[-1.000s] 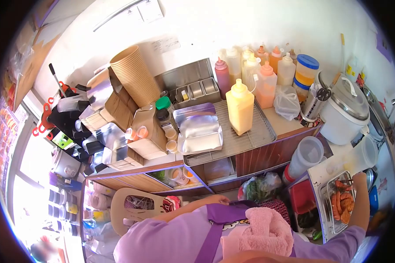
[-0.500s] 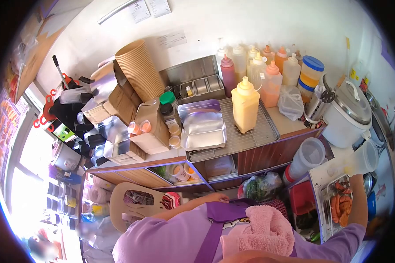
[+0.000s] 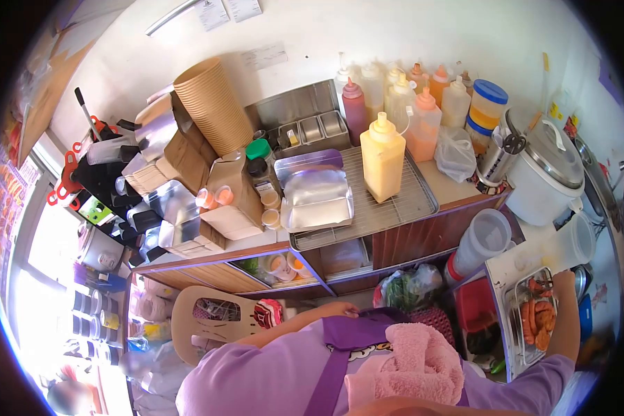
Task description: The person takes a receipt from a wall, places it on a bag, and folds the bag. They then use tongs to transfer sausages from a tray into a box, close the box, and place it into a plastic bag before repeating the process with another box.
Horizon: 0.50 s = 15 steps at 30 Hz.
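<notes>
In the head view my left hand [image 3: 344,309] lies against the purple apron [image 3: 359,333] at my waist, fingers loosely extended and nothing seen in them. Off to the right, my right hand [image 3: 564,283] is at the upper right edge of a metal tray [image 3: 517,326]. Its fingers look closed, but what they grip, if anything, is too small to make out. Orange-brown fried pieces [image 3: 538,320] lie in the tray, with darker reddish pieces [image 3: 539,286] near my fingers. A clear plastic container [image 3: 577,239] stands just beyond that hand.
On the counter, an open silver-lined box [image 3: 317,199] and a yellow sauce bottle [image 3: 383,158] stand on a wire rack [image 3: 416,197]. Several squeeze bottles [image 3: 423,128] line the wall. A rice cooker [image 3: 544,170] is at right, stacked paper bowls [image 3: 213,104] at left, a beige chair [image 3: 187,322] below.
The view has shifted slightly, moving the counter things a little left and up. My right hand has moved slightly at the tray's edge. My left hand stays at the apron.
</notes>
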{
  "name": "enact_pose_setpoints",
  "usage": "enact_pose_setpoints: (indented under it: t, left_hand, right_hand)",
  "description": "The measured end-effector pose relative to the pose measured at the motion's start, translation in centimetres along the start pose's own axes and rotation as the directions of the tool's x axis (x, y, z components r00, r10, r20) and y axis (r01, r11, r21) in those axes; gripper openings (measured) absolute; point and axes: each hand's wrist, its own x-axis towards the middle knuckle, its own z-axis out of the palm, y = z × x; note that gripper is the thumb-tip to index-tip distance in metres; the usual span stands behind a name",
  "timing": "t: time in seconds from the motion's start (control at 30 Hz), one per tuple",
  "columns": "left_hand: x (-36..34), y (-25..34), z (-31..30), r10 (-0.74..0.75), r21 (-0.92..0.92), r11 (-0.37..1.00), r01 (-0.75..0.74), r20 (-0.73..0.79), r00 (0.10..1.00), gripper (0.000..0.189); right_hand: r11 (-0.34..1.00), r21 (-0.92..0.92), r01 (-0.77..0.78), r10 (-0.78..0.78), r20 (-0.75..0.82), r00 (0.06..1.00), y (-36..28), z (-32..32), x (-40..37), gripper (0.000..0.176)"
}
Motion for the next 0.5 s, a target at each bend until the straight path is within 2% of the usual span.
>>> enact_pose_setpoints:
  t: [0.13, 0.23, 0.3, 0.33, 0.4, 0.5]
  left_hand:
    - [0.0, 0.7, -0.3, -0.017, -0.002, 1.0, 0.017, 0.031, 0.999, 0.045]
    - [-0.4, 1.5, -0.5, -0.036, 0.003, 0.999, 0.036, 0.037, 0.999, 0.042]
    - [-0.4, 1.9, -0.7, -0.039, 0.02, 0.999, 0.038, 0.04, 0.998, 0.042]
    - [-0.5, 2.0, -0.7, -0.05, 0.019, 0.999, 0.049, 0.045, 0.998, 0.042]
    - [-0.6, 2.1, -0.7, -0.063, 0.023, 0.998, 0.062, 0.062, 0.996, 0.042]
    - [-0.6, 2.5, -1.1, -0.02, -0.011, 1.0, 0.02, 0.009, 1.0, 0.045]
  right_hand:
    - [1.0, 0.0, -0.012, 0.012, 0.017, 1.0, 0.7, 0.9, -0.3, 0.015]
    - [0.992, 0.086, -0.096, 0.1, -0.04, 0.994, 1.1, 1.8, -0.6, 0.017]
    - [0.958, 0.253, -0.132, 0.188, -0.212, 0.959, 1.7, 1.8, -1.5, 0.016]
    - [0.957, 0.255, -0.137, 0.191, -0.204, 0.96, 1.8, 1.5, -2.0, 0.016]
    - [0.943, 0.321, -0.086, 0.189, -0.304, 0.934, 1.8, 1.5, -2.9, 0.014]
    - [0.932, 0.353, -0.078, 0.196, -0.313, 0.929, 1.3, 1.8, -3.5, 0.014]
